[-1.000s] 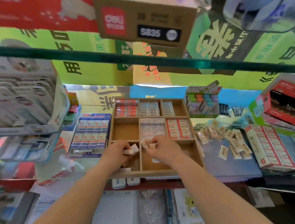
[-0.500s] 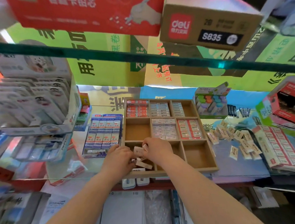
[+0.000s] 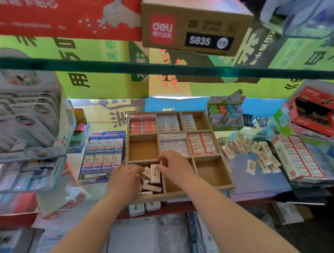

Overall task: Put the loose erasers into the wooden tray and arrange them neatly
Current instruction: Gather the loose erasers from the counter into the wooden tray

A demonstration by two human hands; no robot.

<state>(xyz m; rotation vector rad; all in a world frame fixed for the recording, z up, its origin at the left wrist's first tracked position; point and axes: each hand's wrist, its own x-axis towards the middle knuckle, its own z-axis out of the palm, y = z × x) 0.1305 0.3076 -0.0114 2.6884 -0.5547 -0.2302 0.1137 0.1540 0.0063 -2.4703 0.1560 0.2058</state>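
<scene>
Both hands are down in the near-left compartment of the wooden tray [image 3: 228, 173]. Left hand [image 3: 124, 182]: fingers curled, gripping a tilted eraser [image 3: 146, 172] from the left. I can't see its fingertips properly. Right hand [image 3: 175, 168]: thumb and forefinger bent, pinching the top edge of an upright eraser [image 3: 155, 174]. Its other fingers are curled loosely above. The two erasers touch each other between the hands.

Under them a jumble of erasers [image 3: 152, 187] lies flat and crooked in the same compartment, not lined up. One sits against the front wall. The far and middle rows hold neat packs of erasers.

The loose erasers [image 3: 247, 147] are heaped on the shelf right of the tray, well apart from both hands. One single eraser [image 3: 251, 167] lies nearer, just beside the tray's right wall. A long box [image 3: 297, 159] of erasers is right of that heap.

Hard to make out: my view of the near-middle compartment is mostly blocked by the right hand and forearm. The left palm hides part of the jumble, and print on the erasers is too blurred to read.
</scene>
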